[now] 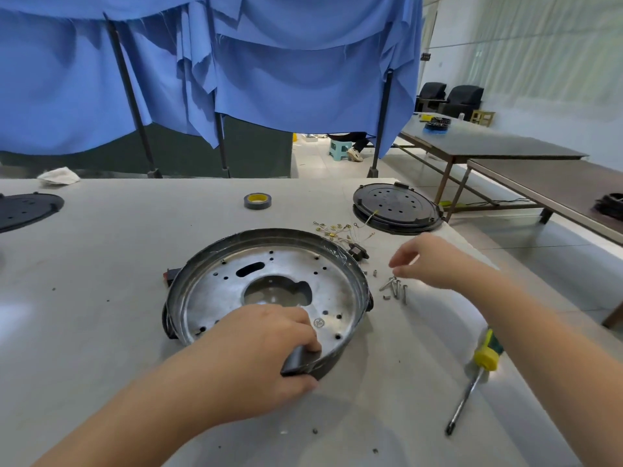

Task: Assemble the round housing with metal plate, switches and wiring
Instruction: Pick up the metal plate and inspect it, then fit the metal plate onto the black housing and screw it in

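Note:
The round black housing (350,264) lies in the middle of the table with the metal plate (232,281) seated inside it. My left hand (266,345) grips the housing's near rim, fingers over the edge and thumb outside. My right hand (431,261) hovers to the right above a small heap of screws (396,288), thumb and forefinger close together; whether they pinch a screw I cannot tell. Thin wires with gold terminals (337,230) lie behind the housing. A dark switch part (358,252) sits at the right rim, another (170,276) at the left rim.
A yellow-handled screwdriver (472,375) lies at the near right. A tape roll (257,200) stands at the back. A black round cover (396,207) sits at the back right corner, another (27,208) at the far left. Loose small screws (315,431) dot the near table. The table edge runs along the right.

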